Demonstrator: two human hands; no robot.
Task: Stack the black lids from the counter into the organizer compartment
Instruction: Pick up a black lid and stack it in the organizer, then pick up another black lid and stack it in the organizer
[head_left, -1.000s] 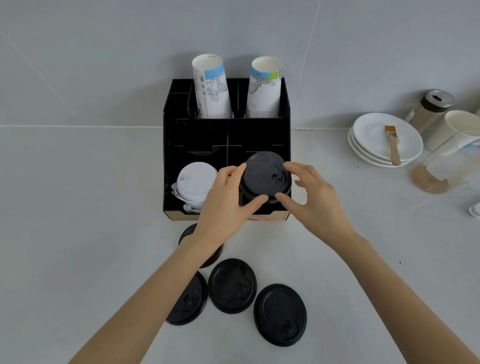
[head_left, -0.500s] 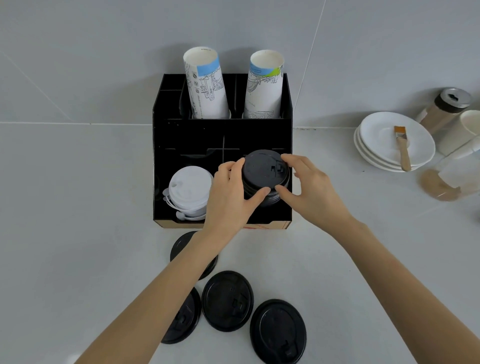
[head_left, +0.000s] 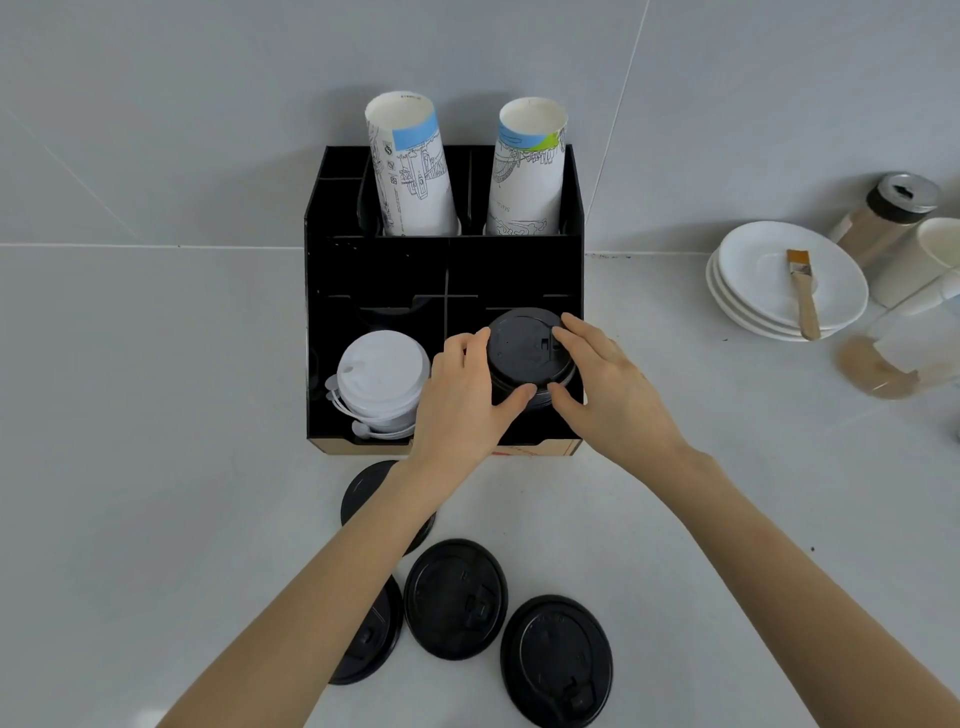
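Note:
A stack of black lids (head_left: 522, 353) sits in the front right compartment of the black organizer (head_left: 332, 291). My left hand (head_left: 462, 400) grips the stack's left and front edge. From the right, my right hand (head_left: 608, 389) has its fingers on the top lid's rim and its thumb at the front. Several loose black lids lie on the counter in front: one (head_left: 456, 597) in the middle, one (head_left: 556, 660) to its right, one (head_left: 371, 636) and another (head_left: 363, 488) partly under my left forearm.
White lids (head_left: 382, 376) fill the front left compartment. Two paper cup stacks (head_left: 410, 166) (head_left: 530, 166) stand in the back compartments. At the right are stacked white plates (head_left: 753, 280) with a brush (head_left: 802, 291), a shaker jar (head_left: 883, 218) and a tilted clear cup (head_left: 904, 348).
Both hands and the black lid stack have lowered a little into the front right compartment. My view has shifted slightly toward the organizer.

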